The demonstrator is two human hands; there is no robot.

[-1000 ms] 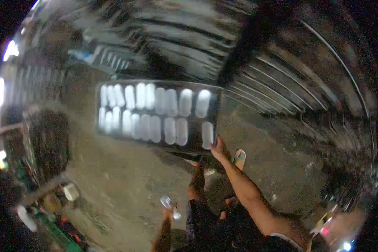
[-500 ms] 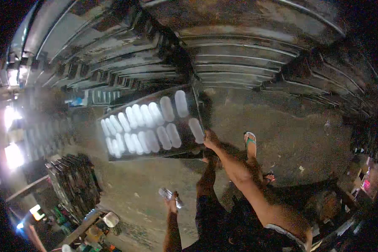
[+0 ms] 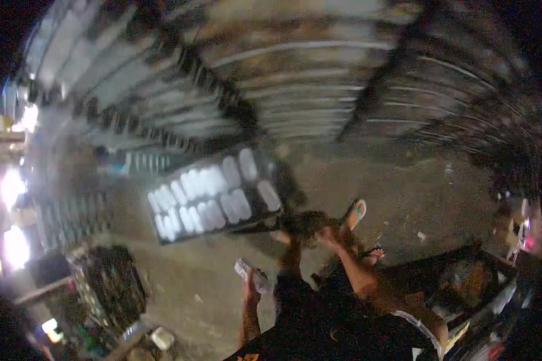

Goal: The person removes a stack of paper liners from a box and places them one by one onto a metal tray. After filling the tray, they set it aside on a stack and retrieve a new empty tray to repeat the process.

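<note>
The right hand [image 3: 328,234] has come off the corner of the dark tray [image 3: 214,198] it was gripping half a second ago and has dropped back towards the person's knee; the tray now sits lower and a little further out, apart from that hand. The picture is smeared with motion, so whether those right fingers are curled or spread I cannot tell.

The left hand [image 3: 251,283] is plainer: its fingers are wrapped round a small pale object [image 3: 250,274], something glassy or plastic, held out in front of the dark shorts. It has barely shifted.

Out from the hands, the tray lies tilted on or just above the dirt floor [image 3: 415,180], carrying two rows of white oblong pieces [image 3: 211,198], packed close together, the right end of the rows nearest the right hand. A foot in a green-strapped sandal [image 3: 356,213] stands just right of the tray's near corner.

Further off, a stack of dark trays [image 3: 111,286] stands at the lower left, and long ranks of metal racks [image 3: 319,96] fill the back of the room. Bright lamps [image 3: 12,189] glare at the far left.
</note>
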